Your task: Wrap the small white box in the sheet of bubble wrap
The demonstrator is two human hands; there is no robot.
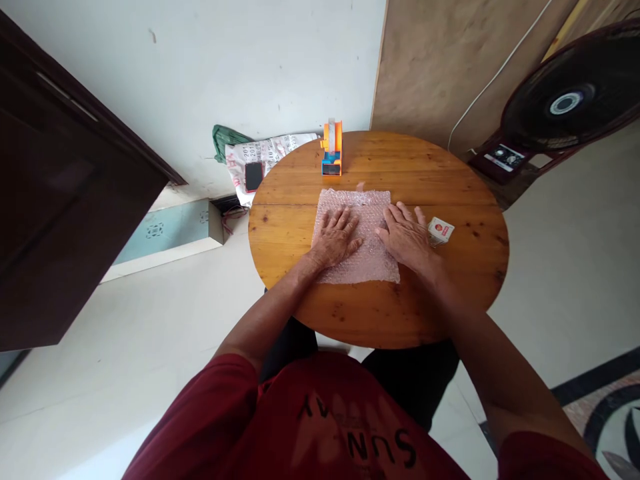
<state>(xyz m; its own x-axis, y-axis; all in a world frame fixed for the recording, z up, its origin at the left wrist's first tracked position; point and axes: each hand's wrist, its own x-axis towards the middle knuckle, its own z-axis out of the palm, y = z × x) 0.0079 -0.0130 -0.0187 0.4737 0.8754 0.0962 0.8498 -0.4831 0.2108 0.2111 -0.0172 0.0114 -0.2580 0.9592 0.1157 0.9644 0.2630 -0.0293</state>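
A sheet of pinkish bubble wrap (367, 263) lies flat on the round wooden table (375, 320). My left hand (335, 239) rests palm down on its left part, fingers spread. At the sheet's right edge, my right hand (406, 233) lies flat with its fingers apart, partly on the wrap and partly over the wood. Just right of that hand is a small white card or packet with a red mark (441, 230). A small piece of tape (360, 187) shows at the wrap's top edge.
An orange and blue tape dispenser (332, 150) stands near the table's far edge. Beyond the table's left edge, a dark phone-like object (253, 177) lies on printed white sacking (273, 150). A large dark fan (565, 103) stands at the back right.
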